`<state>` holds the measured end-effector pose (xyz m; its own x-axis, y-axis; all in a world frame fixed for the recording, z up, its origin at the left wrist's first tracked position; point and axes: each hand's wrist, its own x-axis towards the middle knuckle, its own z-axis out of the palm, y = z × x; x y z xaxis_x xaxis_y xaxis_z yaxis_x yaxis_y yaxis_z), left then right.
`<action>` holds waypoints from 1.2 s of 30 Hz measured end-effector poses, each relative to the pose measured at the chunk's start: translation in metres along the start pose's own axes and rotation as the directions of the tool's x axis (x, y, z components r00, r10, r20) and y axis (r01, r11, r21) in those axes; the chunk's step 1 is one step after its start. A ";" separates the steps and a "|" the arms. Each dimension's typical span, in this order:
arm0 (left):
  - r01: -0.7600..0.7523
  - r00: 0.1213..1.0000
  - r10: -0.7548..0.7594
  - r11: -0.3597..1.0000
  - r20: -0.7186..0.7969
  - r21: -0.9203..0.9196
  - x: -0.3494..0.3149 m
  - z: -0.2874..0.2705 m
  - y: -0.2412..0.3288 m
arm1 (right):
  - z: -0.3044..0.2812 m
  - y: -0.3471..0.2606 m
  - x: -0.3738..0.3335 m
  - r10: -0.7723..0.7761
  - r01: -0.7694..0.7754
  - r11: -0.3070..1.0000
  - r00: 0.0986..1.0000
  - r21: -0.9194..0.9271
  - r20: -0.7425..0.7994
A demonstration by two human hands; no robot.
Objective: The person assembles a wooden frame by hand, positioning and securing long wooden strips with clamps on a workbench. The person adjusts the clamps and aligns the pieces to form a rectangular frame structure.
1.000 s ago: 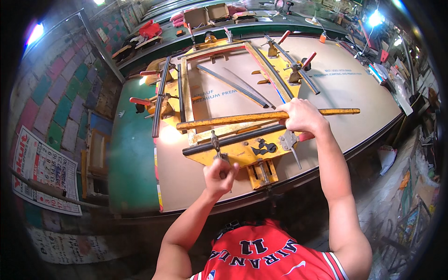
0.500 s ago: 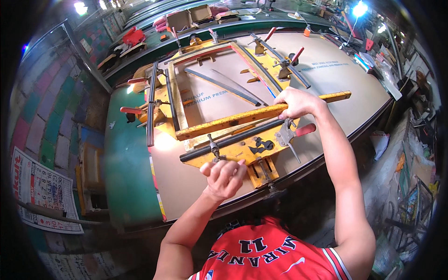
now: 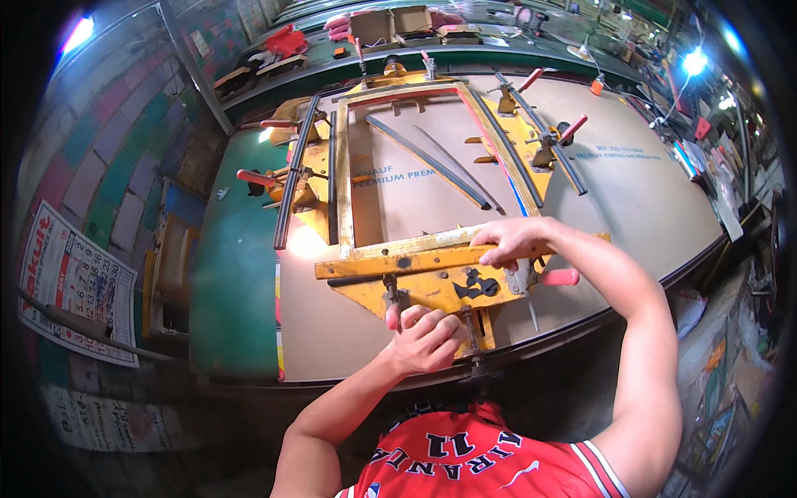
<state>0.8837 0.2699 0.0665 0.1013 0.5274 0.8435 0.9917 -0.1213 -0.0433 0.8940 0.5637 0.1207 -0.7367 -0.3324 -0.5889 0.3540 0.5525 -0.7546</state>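
Note:
My right hand (image 3: pixel 510 239) has its fingers wrapped over a long, worn yellow bar (image 3: pixel 357 267). That bar lies crosswise along the near rail of a rectangular wooden frame (image 3: pixel 343 166). My left hand (image 3: pixel 427 339) is closed round the red handle (image 3: pixel 392 317) of a toggle clamp on the near yellow plate (image 3: pixel 432 290); most of this handle is hidden by my fingers. A second toggle clamp (image 3: pixel 521 280) with a red handle sits below my right hand. More yellow plates with red-handled clamps (image 3: pixel 544 137) surround the frame.
Inside the frame, dark strips (image 3: pixel 427 160) lie on a brown board (image 3: pixel 639 216), which covers much of a green table (image 3: pixel 237 307). Open cardboard boxes (image 3: pixel 374 29) stand at the back. A wall calendar (image 3: pixel 79 282) hangs at left. An orange bottle (image 3: pixel 597 85) stands far right.
The yellow bar has come nearer to me and lies straighter along the frame's near rail, my right hand still on it. My left hand now grips the clamp handle. The view has shifted.

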 end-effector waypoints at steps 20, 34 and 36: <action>0.197 0.980 -0.200 0.972 0.010 0.127 0.022 0.034 -0.012 | 0.017 0.027 0.014 -0.328 0.315 0.910 0.945 -0.269 -0.003; 0.285 0.958 -0.284 0.954 0.030 -0.095 0.058 0.045 0.018 | 0.009 0.054 -0.088 -0.395 0.225 0.918 0.607 -0.328 -0.690; 0.293 0.956 -0.290 0.949 0.049 -0.115 0.064 0.044 0.024 | 0.005 0.063 -0.093 -0.425 0.248 0.905 0.561 -0.346 -0.711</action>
<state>0.9179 0.3377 0.0955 -0.1864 0.5808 0.7924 0.9618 -0.0567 0.2679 0.9879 0.6253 0.1261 -0.9730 0.1222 0.1959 -0.0611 0.6819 -0.7289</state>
